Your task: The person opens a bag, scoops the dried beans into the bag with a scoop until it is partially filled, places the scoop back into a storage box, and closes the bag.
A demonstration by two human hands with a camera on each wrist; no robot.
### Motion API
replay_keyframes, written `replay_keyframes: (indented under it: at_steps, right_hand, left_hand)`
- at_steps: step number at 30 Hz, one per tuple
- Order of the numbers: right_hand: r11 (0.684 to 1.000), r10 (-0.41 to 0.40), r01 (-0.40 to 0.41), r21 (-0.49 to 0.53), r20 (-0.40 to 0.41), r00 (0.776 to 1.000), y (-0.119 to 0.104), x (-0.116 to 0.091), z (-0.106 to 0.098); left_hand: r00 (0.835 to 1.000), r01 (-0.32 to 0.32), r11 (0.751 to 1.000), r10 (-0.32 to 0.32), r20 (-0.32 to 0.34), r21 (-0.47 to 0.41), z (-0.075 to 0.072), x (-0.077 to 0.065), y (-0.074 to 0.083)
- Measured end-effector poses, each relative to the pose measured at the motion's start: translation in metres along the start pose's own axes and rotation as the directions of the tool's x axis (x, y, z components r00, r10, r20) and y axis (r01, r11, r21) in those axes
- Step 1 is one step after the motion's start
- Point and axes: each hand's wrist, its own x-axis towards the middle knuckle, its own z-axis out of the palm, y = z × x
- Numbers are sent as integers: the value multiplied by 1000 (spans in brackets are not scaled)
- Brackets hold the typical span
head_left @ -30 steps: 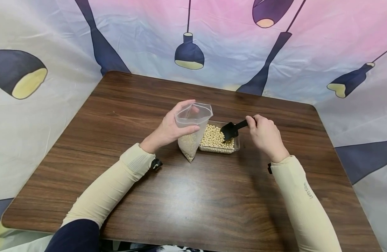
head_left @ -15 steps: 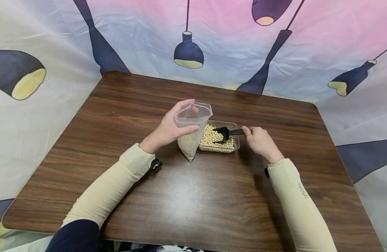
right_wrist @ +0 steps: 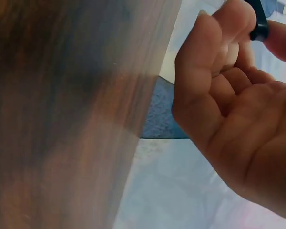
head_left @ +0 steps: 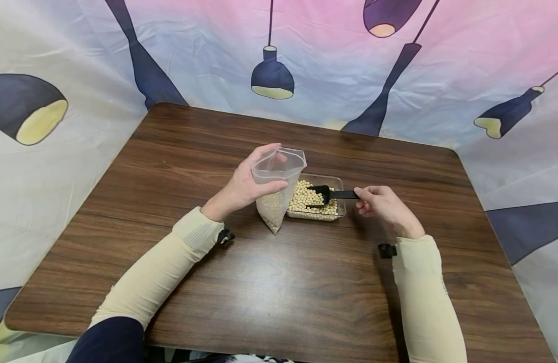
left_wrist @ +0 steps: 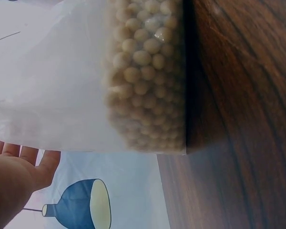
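Beans [head_left: 302,197], round and yellow, may spill if the black plastic scoop [head_left: 335,194] tips; the right hand [head_left: 384,205] pinches just its end. The left hand [head_left: 249,179] grips the clear plastic bag [head_left: 279,199] beside the clear box [head_left: 324,179], inside the far edge of the brown table [head_left: 261,282].

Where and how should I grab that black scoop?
Probably pinch the black, plastic-looking scoop by its straight handle's outer end, from the right, like the right hand. Its head sits among round, pale-yellow beans; the handle sticks out past the right rim of the clear rectangular tub.
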Motion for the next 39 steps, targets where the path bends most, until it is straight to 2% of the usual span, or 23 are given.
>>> replay_keyframes:
  at_steps: [3,7,12,19,24,28,31,34,37,39]
  right_hand:
    - [995,-4,1,99,30,1000,6,1,2]
    - [977,-12,9,212,13,1000,12,4,5]
    - [973,3,0,232,-13,1000,21,5,3]
    - [972,11,-10,236,-3,1000,28,6,-2]
    - [940,-1,-10,342,32,999,29,8,-9]
    - [880,-13,-7,475,40,999,26,4,-17]
    - [802,-43,25,596,16,999,18,-3,-26]
    - [711,-121,92,697,-8,993,7,-12,-36]
    - [635,-184,149,758,-39,982,-8,-22,-44]
    - [591,-215,177,787,-58,975,-18,-27,-47]
  left_hand:
    - [1000,-1,1000,1,-3,-1,-1,0,0]
    - [1000,3,1000,-3,-1,-9,-1,-1,1]
    - [1000,10,1000,-10,8,1,0,-1,2]
    - [1000,-2,1000,2,13,5,1,0,0]
    - [1000,-5,1000,5,-12,9,2,-2,1]
    - [1000,-4,1000,4,-27,1,2,-5,4]
    - [999,10,1000,-10,-47,4,2,-6,6]
    - [997,35,999,-33,-77,25,1,-6,7]
    - [995,56,998,-54,-88,28,1,-6,7]
    - [995,63,997,-61,-73,35,1,-6,7]
